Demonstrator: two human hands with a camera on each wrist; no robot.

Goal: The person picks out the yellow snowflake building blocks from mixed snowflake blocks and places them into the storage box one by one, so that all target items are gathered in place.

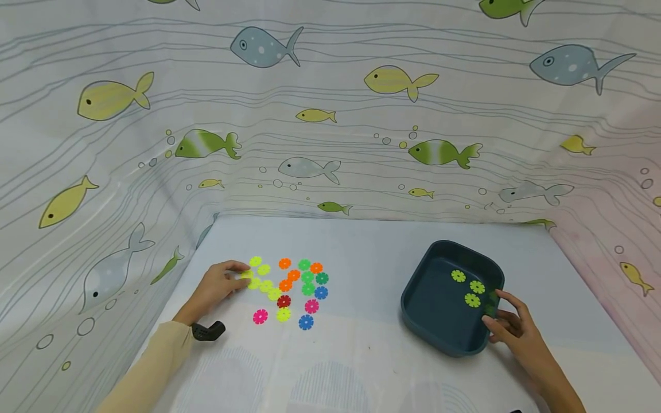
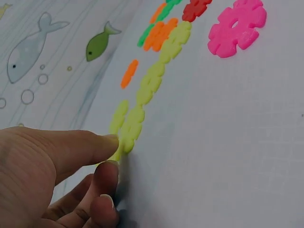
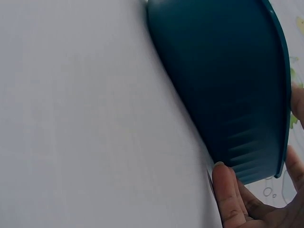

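My left hand (image 1: 214,285) is at the left edge of a group of flat, notched plastic snowflake discs. Its thumb and index finger pinch a yellow snowflake disc (image 2: 117,155), mostly hidden by the fingertips. More yellow discs (image 2: 151,81) lie in a line just beyond. To the right stands a dark teal plastic tub (image 1: 439,321) with several yellow-green discs (image 1: 472,300) inside. My right hand (image 1: 518,330) grips the tub's right wall, the thumb over the rim and other fingers low against the outside, as the right wrist view shows.
Orange (image 1: 285,263), green (image 1: 304,265), blue (image 1: 306,322), pink (image 1: 260,316) and dark red (image 1: 283,301) discs lie scattered on the white table (image 1: 361,367). A fish-patterned curtain (image 1: 330,86) rises around the back and sides. A black device (image 1: 209,331) sits by my left wrist.
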